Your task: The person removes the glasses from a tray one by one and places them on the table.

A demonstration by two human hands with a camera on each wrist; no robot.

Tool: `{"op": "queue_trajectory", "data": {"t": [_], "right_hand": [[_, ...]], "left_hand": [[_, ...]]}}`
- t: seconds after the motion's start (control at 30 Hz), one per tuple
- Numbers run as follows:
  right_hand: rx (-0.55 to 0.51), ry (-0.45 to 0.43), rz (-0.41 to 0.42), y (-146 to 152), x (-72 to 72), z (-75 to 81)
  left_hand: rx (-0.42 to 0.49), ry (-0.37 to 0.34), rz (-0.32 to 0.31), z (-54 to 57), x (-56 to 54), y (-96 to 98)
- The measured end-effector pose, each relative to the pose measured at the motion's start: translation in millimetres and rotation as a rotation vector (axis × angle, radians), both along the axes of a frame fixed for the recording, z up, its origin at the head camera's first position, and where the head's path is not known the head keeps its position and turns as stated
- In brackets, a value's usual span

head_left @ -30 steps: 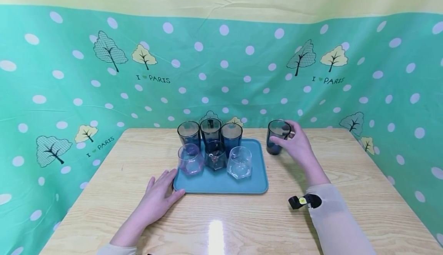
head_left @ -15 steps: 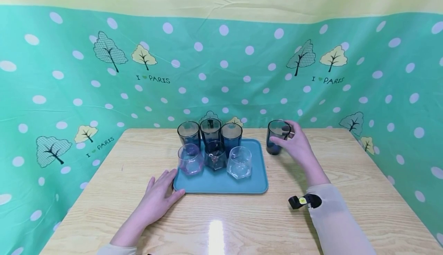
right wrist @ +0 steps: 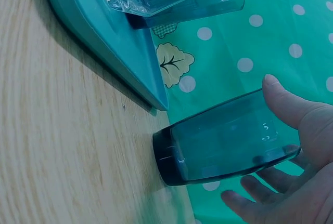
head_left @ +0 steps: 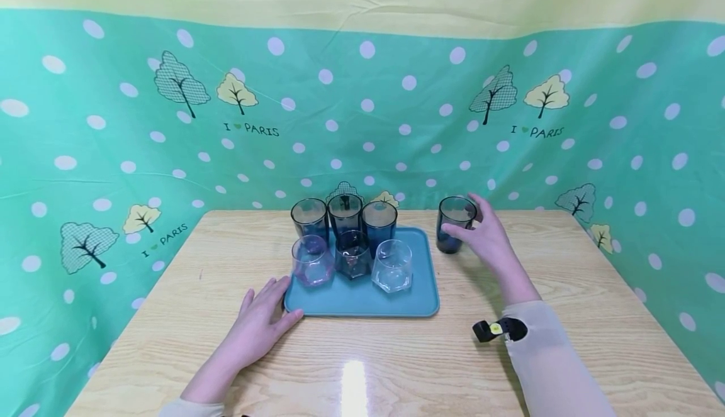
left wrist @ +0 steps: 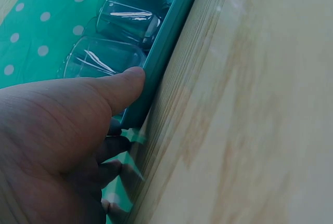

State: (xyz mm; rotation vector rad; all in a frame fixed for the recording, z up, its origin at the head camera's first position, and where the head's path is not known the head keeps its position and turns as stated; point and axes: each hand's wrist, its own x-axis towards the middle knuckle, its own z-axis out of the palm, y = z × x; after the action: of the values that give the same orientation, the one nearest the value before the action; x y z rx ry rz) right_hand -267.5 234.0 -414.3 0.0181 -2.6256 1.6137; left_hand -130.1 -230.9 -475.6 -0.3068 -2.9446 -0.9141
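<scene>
On the table to the right of the blue tray (head_left: 362,307) stands a tall dark blue drinking glass (head_left: 450,234), upright. My right hand (head_left: 488,234) is around its right side. In the right wrist view the thumb lies at the glass (right wrist: 229,138) near its rim, the fingers spread loosely on the other side. Resting at the tray's near left corner is my left hand (head_left: 260,322), fingers along the left edge and thumb at the front rim. The tray bears three short tumblers: purple-tinted (head_left: 313,266), smoky grey (head_left: 354,260) and clear (head_left: 392,269).
Three tall dark blue glasses stand in a row behind the tumblers, among them the middle glass (head_left: 345,212). A green dotted curtain (head_left: 362,121) hangs just beyond the far edge of the wooden table (head_left: 408,366).
My right fingers, earlier seen through the tall glass as they held it, have loosened and drawn back to its right side. The glass stays in place. My left hand has not moved.
</scene>
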Motion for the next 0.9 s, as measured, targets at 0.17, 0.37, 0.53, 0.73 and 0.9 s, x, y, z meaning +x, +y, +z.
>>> {"op": "queue_trajectory", "data": {"t": [0.17, 0.37, 0.53, 0.73, 0.9], "right_hand": [[0.023, 0.011, -0.01, -1.8, 1.9, 5.0], [0.058, 0.056, -0.047, -3.8, 5.1, 11.6], [0.088, 0.109, -0.091, -3.8, 8.5, 18.5], [0.066, 0.158, -0.099, -7.9, 15.4, 32.1], [0.065, 0.225, -0.074, -18.1, 17.6, 45.5]], "left_hand": [[-0.001, 0.003, 0.0, 0.6, -0.3, -0.1], [0.0, 0.006, 0.001, 0.9, -0.3, -0.7], [0.003, 0.004, 0.0, 0.4, -0.1, -0.4], [0.004, 0.01, -0.001, -0.5, 0.1, -0.8], [0.008, 0.012, -0.002, -1.1, 0.8, -1.5]]}}
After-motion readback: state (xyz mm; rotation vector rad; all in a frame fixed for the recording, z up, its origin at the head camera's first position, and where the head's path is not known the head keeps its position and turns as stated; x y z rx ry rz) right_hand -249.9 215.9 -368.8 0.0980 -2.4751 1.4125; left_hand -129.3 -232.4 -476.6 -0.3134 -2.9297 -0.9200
